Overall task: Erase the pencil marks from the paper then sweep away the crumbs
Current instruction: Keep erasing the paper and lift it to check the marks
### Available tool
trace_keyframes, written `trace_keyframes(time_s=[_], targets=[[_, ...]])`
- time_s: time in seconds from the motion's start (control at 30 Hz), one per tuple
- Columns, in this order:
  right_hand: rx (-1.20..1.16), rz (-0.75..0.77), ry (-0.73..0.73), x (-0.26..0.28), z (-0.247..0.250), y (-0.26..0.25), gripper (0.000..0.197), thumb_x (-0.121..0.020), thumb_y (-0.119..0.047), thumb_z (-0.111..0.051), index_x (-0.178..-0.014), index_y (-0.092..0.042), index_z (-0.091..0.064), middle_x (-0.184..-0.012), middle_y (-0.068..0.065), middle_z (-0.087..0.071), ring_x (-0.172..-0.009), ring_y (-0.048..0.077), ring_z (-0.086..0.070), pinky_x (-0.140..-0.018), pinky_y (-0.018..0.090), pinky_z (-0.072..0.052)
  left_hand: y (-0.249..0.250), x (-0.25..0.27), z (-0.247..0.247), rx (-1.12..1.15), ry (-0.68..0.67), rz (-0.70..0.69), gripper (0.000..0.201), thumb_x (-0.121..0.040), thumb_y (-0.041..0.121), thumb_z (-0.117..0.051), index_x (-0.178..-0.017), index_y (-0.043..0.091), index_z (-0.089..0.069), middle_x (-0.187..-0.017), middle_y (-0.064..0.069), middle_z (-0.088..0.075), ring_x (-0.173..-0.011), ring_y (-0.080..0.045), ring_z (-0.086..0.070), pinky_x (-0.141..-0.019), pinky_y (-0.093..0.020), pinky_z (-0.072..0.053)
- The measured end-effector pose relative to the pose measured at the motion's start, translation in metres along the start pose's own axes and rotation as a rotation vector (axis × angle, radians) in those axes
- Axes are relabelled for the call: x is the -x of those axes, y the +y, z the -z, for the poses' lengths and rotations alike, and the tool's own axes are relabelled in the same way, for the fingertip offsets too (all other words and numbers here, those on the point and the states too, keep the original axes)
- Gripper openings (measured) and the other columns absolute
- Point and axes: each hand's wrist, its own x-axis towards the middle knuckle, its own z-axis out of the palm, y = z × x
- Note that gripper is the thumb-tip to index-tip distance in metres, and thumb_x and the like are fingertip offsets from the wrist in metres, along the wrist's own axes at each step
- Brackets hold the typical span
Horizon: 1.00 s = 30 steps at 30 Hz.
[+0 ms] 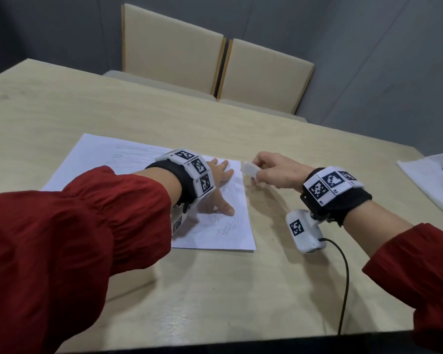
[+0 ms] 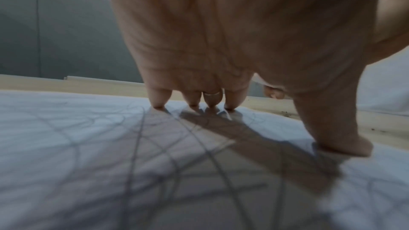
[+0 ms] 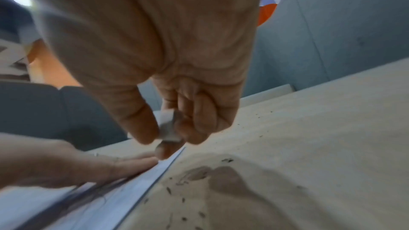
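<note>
- Nearest on the paper (image 1: 128, 175): pencil marks (image 1: 221, 229) are seen dense at the near right corner, under and around the left thumb. Erasing there is judged not done.
- Same marks are confirmed in the left wrist view: crossing grey lines (image 2: 155, 155) across the sheet below the palm.
- Left hand (image 1: 221, 185) is laid flat on the paper, fingers spread and straight; fingertips (image 2: 158, 104) and thumb are pressed down on the sheet. Nothing is gripped; the paper is only pinned to the table (image 1: 215, 290).
- Right hand (image 1: 274, 172) is held off the sheet, just beside its right edge, above the table. A white eraser (image 1: 251, 169) is pinched between thumb and curled fingers; the grip is also seen in the right wrist view (image 3: 168, 128).
- The eraser is not touching the paper at this moment, as far as can be told.
- Crumbs (image 3: 183, 200) are scattered on the table just right of the paper edge, so some rubbing is judged already done. None are swept yet.
- Farther up the sheet: fainter strokes (image 1: 131, 152) are visible near the far edge. Whether they are half-erased or just light cannot be told.
- Estimate: erasing partly done at most; remaining marks plus the whole sweep are left.
- Beyond the table: two chairs (image 1: 215, 65), not involved.
</note>
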Motion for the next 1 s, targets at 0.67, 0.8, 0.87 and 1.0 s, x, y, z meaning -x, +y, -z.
trace_keyframes(time_s=[0.67, 0.8, 0.87, 1.0], targets=[[0.556, 0.204, 0.133, -0.017, -0.026, -0.003, 0.025, -0.094, -0.035, -0.053, -0.107, -0.019, -0.068, -0.097, 0.000, -0.068, -0.090, 0.019, -0.055, -0.075, 0.024, -0.035, -0.008, -0.006, -0.009, -0.005, 0.027, -0.024, 0.117, -0.076, 0.076, -0.055, -0.154, 0.020, 0.011, -0.161, 0.000, 0.018, -0.149, -0.025, 0.011, -0.120, -0.049, -0.001], [0.601, 0.179, 0.185, -0.024, -0.023, -0.013, 0.023, -0.093, -0.032, -0.051, -0.101, -0.019, -0.069, -0.093, 0.002, -0.068, -0.094, 0.026, -0.059, -0.074, 0.029, -0.042, -0.016, -0.017, -0.017, 0.025, 0.043, -0.031, 0.125, -0.066, 0.086, -0.053, -0.153, 0.025, 0.014, -0.160, 0.002, 0.020, -0.149, -0.027, 0.013, -0.119, -0.053, 0.000], [0.615, 0.184, 0.197, -0.021, -0.024, -0.014, 0.024, -0.093, -0.030, -0.050, -0.098, -0.016, -0.068, -0.089, 0.003, -0.068, -0.090, 0.026, -0.058, -0.074, 0.030, -0.043, -0.016, -0.020, -0.019, 0.031, 0.047, -0.030, 0.129, -0.062, 0.088, -0.052, -0.153, 0.024, 0.014, -0.160, 0.000, 0.019, -0.149, -0.026, 0.013, -0.120, -0.052, -0.001], [0.657, 0.213, 0.126, -0.013, -0.027, -0.011, 0.025, -0.093, -0.029, -0.051, -0.095, -0.011, -0.068, -0.085, 0.006, -0.068, -0.085, 0.027, -0.060, -0.071, 0.030, -0.044, -0.016, -0.017, -0.020, 0.162, 0.013, -0.069, 0.147, -0.041, 0.103, -0.034, -0.155, 0.018, 0.004, -0.163, -0.008, 0.008, -0.149, -0.031, 0.005, -0.119, -0.054, -0.008]])
